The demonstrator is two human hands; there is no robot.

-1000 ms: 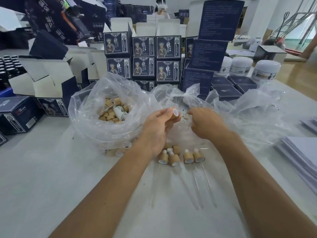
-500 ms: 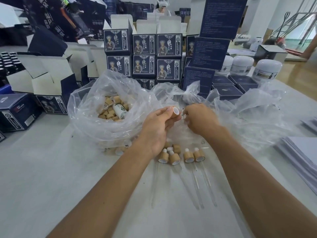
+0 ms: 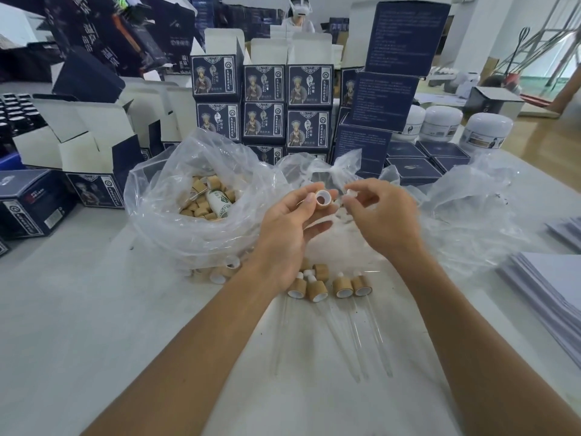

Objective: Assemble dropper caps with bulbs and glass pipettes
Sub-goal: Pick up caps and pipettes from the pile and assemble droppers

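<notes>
Pale grey tabletop (image 3: 78, 325) fills most of what I see, and at its far edge stand stacked navy cartons (image 3: 263, 86) printed with a figure in a headdress and columns of Chinese writing too small for me to read. To their right sit white cream jars (image 3: 441, 122) with labels I cannot make out. Nearer, left of centre, a clear plastic bag (image 3: 163, 196) lies open, holding loose bamboo-look caps (image 3: 201, 212) and a small white bottle with green print (image 3: 218, 202). A second crumpled bag (image 3: 465, 215) spreads to the right, and a stack of white sheets (image 3: 550, 284) lies at the right edge.

On the table near me, four assembled droppers (image 3: 328, 287) lie in a row, their glass pipettes (image 3: 358, 338) pointing toward me.

My left hand (image 3: 289, 234) pinches one dropper cap (image 3: 323, 198) between thumb and fingertips, its white-lined opening facing me. My right hand (image 3: 385, 215) is just beside it, thumb and forefinger pinching a small white bulb (image 3: 350, 192); the remaining fingers curl loosely.
</notes>
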